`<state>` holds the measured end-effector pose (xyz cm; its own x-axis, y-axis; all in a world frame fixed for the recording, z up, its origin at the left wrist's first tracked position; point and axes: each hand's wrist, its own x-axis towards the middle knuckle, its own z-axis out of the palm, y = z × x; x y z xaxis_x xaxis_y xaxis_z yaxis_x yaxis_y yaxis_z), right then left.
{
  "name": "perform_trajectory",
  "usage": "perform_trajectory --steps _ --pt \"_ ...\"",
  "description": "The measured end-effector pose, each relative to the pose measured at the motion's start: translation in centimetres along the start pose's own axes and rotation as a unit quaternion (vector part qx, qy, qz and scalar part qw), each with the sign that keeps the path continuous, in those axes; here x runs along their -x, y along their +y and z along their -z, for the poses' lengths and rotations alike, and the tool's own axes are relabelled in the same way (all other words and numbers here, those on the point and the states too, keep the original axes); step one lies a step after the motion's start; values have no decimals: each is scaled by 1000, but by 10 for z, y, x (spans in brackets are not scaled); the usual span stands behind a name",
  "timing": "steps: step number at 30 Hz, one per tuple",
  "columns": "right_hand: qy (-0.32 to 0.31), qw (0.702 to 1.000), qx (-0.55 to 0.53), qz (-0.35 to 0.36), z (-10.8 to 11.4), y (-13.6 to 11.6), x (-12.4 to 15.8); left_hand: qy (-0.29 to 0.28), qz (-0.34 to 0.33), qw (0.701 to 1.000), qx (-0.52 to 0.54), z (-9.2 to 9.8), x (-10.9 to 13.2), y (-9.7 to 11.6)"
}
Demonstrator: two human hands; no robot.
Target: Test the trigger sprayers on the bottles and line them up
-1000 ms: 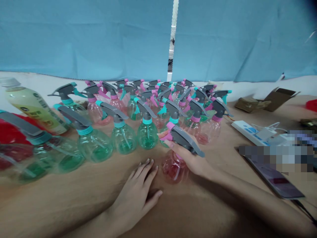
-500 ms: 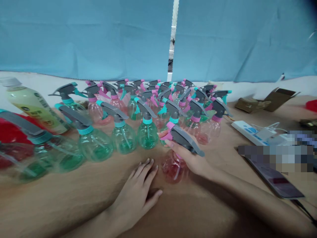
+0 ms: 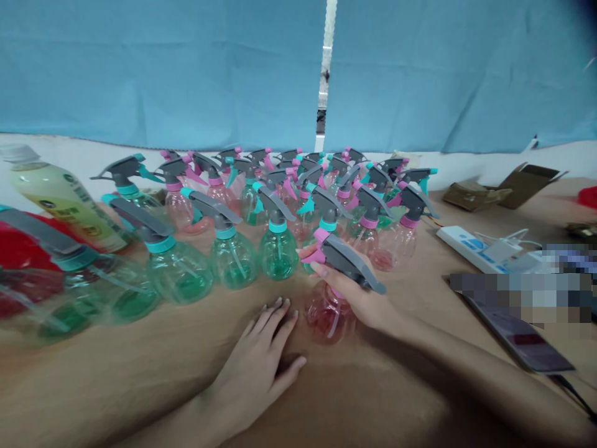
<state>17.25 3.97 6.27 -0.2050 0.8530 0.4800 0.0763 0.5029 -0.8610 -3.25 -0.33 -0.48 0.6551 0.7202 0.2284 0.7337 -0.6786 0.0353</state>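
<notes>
A pink spray bottle [image 3: 328, 316] with a grey and pink trigger head stands upright on the brown table. My right hand [image 3: 357, 292] is wrapped round its neck, with fingers at the pink trigger; part of the neck is hidden by the hand. Palm down on the tabletop, my left hand [image 3: 261, 361] lies flat with fingers spread, just left of that bottle and not touching it. Behind the hands stand several more spray bottles, among them a green one [image 3: 278, 252] and a pink one [image 3: 405, 239], each with a little liquid inside.
At the left a drink bottle [image 3: 69, 199] leans beside something red [image 3: 28, 246]. To the right lie a white power strip [image 3: 469, 249], a phone [image 3: 517, 336] with a cable, and an opened cardboard box [image 3: 527, 183]. A blue cloth [image 3: 163, 74] hangs behind the table [image 3: 140, 379].
</notes>
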Motion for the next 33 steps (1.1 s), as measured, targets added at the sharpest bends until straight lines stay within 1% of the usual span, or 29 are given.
perform_trajectory --steps 8,14,28,33 --pt "1 1000 24 -12 1 -2 0 5 3 1000 16 2 0 0" --pt "-2 1000 17 1 0 -4 -3 -2 -2 1000 5 3 0 1" --pt "26 995 96 -2 1 -7 -2 -2 3 1000 5 1 0 0" --pt "12 998 68 -12 1 -5 0 -2 3 1000 15 1 0 0"
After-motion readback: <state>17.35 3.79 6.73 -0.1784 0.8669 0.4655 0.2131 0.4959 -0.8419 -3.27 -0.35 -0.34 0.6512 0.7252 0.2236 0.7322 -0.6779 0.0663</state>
